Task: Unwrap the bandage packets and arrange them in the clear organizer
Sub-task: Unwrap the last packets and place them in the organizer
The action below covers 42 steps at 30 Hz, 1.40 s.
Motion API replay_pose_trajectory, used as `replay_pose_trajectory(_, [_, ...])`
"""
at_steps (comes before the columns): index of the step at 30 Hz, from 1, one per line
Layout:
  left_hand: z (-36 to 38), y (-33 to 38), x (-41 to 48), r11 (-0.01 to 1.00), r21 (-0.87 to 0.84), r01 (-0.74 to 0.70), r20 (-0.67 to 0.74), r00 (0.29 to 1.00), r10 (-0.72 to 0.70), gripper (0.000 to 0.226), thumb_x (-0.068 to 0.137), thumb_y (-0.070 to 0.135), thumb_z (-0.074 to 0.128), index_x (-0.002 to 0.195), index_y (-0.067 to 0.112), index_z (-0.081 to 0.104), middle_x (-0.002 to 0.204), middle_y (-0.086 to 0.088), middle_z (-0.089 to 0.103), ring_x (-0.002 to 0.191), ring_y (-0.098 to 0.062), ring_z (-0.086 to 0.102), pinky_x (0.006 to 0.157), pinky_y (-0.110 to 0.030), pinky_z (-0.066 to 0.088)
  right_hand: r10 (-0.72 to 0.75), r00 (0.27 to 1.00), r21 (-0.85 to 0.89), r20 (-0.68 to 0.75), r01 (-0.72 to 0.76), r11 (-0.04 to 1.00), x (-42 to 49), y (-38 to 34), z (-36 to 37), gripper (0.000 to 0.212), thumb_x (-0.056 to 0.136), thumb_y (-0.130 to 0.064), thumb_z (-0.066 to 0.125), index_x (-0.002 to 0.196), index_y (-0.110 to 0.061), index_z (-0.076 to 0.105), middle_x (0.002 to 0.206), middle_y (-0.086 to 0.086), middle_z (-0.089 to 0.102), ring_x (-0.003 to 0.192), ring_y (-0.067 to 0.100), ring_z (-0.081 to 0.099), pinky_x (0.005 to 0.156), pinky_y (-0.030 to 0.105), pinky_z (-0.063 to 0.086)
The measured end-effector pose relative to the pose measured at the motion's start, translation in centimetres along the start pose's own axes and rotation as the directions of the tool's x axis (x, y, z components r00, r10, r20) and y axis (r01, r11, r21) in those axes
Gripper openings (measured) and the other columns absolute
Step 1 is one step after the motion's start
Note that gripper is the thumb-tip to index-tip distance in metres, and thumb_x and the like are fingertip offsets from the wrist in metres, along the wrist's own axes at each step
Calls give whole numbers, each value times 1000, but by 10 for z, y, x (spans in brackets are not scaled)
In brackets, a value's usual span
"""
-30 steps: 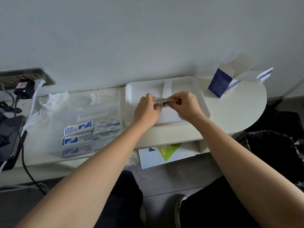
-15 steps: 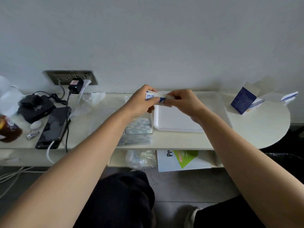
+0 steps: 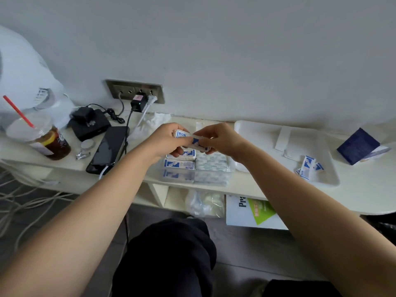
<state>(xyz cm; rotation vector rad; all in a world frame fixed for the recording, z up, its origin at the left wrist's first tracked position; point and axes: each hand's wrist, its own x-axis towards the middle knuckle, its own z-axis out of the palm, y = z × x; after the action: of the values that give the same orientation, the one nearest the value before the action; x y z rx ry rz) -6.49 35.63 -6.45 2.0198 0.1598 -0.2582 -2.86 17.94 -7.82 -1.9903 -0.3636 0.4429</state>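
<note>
1. Lower shelf (image 3: 171, 197) beneath the counter (image 3: 364, 187): clear bag (image 3: 202, 203) and white box (image 3: 252, 213) stored there. No part in the job.
2. Clear organizer (image 3: 214, 180) near the counter's front edge: blue-and-white wrapped packets (image 3: 179, 164) stacked in the left part, pale unwrapped strips (image 3: 211, 162) in the right part.
3. Bandage packet (image 3: 186, 136): held off the counter, just above the organizer's rear, between both hands.
4. Left hand (image 3: 165, 139): grip pinching the packet's left end, thumb on top. Right hand (image 3: 218, 139): grip pinching the right end, apparently on the loose wrapper film.
5. Step judged in hand: stripping the wrapper. Recommended: keep the left pinch firm on the contents, draw the film straight to the right rather than upward, and stay low over the organizer to catch any dropped strips.
6. Next, by judgement: lay the contents flat and squared on the right-hand stack, and discard the film in the white tray (image 3: 334, 183), beside the torn wrappers (image 3: 307, 167).
7. Far left: phone (image 3: 109, 146) and drink cup (image 3: 40, 140), well apart from the work. Opened blue box (image 3: 356, 146) far right.
</note>
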Motion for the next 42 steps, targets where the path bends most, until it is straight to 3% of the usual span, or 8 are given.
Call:
replay_pose_trajectory(5, [-12,-14,2,999,49,-8,-234,972,19,32,87,45,62,106,19,62,97,1,64,81,-15,63,67,-27,49,124,992,69,-14,-123,990,14,3,8,26,86,1,64,111,-3,70,86,12,69,65,14,60,62,20,55])
replay_pose_trajectory(9, [-20,-29,6,981,190,35,-420,906,49,25,88,37,60,104,18,65,94,3,61,88,-17,58,81,-32,46,215,969,-30,124,-213,977,17,5,17,29,84,1,64,112,-6,69,92,12,67,70,15,60,67,24,58])
replay_pose_trajectory(13, [-19,-40,7,974,215,66,-399,916,26,16,88,24,58,101,20,66,87,2,61,84,-19,59,72,-27,42,284,936,-161,207,-254,954,18,6,32,30,84,-2,66,112,-11,69,106,13,65,81,21,60,71,26,58])
replay_pose_trajectory(18, [-17,-43,9,971,232,64,-398,917,35,16,88,23,57,99,20,69,97,1,67,90,-16,61,79,-28,47,274,939,-298,206,-206,932,18,8,45,30,83,-5,66,112,-12,70,104,7,63,82,18,55,61,18,46])
replay_pose_trajectory(24, [-16,-43,9,943,329,48,-377,922,84,17,90,23,55,99,19,69,102,1,66,93,-16,60,76,-27,44,268,943,-382,197,-178,907,22,8,54,26,83,-5,63,106,-10,72,111,12,67,84,19,55,83,30,51])
replay_pose_trajectory(30, [-13,-46,10,900,433,43,-341,932,120,15,90,26,54,96,26,67,104,2,63,87,-14,58,64,-25,36,199,963,-468,179,-95,879,19,5,57,25,84,-12,64,107,-11,73,107,10,69,81,17,54,71,25,46])
replay_pose_trajectory(36, [-11,-46,11,886,462,37,-312,942,123,17,89,24,53,97,26,68,105,4,62,86,-13,57,66,-25,36,111,980,-541,164,-4,841,14,2,57,21,84,-15,64,103,-15,73,110,6,69,95,25,64,88,35,54])
replay_pose_trajectory(42, [-10,-45,10,877,480,23,-299,944,139,17,89,22,54,97,25,69,104,4,64,85,-12,56,69,-25,38,121,979,-557,164,-10,831,15,-2,57,24,83,-17,64,102,-5,73,106,14,69,98,28,64,89,40,54])
